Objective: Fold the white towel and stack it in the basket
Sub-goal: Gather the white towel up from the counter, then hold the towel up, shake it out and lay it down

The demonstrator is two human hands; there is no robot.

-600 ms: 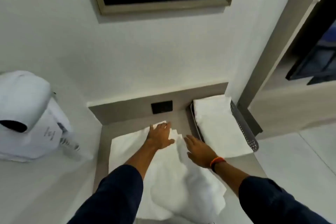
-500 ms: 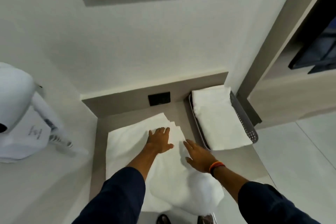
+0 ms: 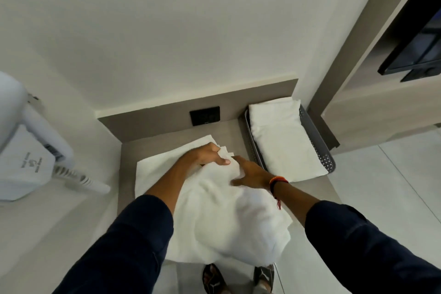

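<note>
A white towel (image 3: 222, 217) lies spread and bunched on the grey counter (image 3: 307, 191), its near part hanging over the front edge. My left hand (image 3: 207, 156) pinches the towel's far right corner between thumb and fingers. My right hand (image 3: 250, 172), with an orange band at the wrist, presses on the towel just beside it, fingers curled into the cloth. To the right stands a grey perforated basket (image 3: 317, 143) holding a folded white towel (image 3: 281, 140).
A black wall socket (image 3: 204, 115) sits in the counter's back panel. A white hair dryer unit (image 3: 26, 150) hangs on the left wall. A dark screen (image 3: 420, 47) is at the right. My sandalled feet (image 3: 238, 279) show below the counter edge.
My left hand has gone from lying flat on the towel to pinching its far corner. My right hand has closed in beside it, and the cloth has bunched up between them.
</note>
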